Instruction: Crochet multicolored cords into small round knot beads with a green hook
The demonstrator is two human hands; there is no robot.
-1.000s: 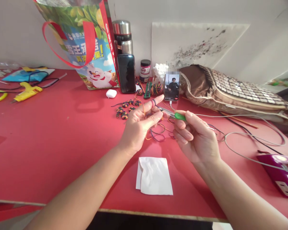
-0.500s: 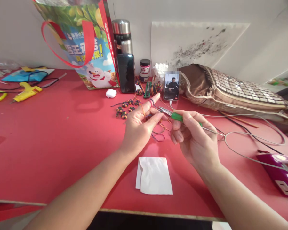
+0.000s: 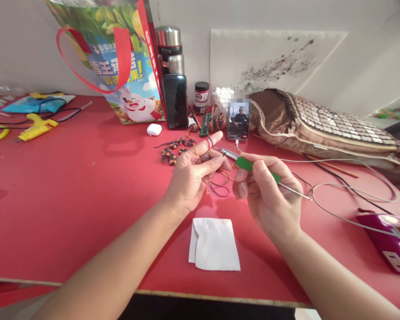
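My left hand [image 3: 191, 175] has multicoloured yarn [image 3: 210, 143] looped round its raised index finger. Its thumb and middle finger pinch a small dark piece of yarn work [image 3: 223, 155]. Between the fingers of my right hand [image 3: 275, 193] is a crochet hook with a green handle [image 3: 245, 164]. The hook's silver end points left and reaches the pinched yarn; whether it is through a loop is too small to tell. A thin metal shaft sticks out behind the hand. Loose yarn strands [image 3: 222, 191] hang below onto the red table [image 3: 120, 200].
Behind my left hand lies a chain of knotted, multicoloured yarn pieces [image 3: 168, 156]. A yarn ball [image 3: 217, 122], a propped phone [image 3: 238, 120] and a dark phone [image 3: 176, 102] stand farther back. A folded white tissue [image 3: 216, 244] lies in front; a cable [image 3: 350, 184] curls at right.
My right hand and the crochet hook have shifted slightly left and down. My left thumb has moved a little, still pinching the yarn. The things on the table stay put.
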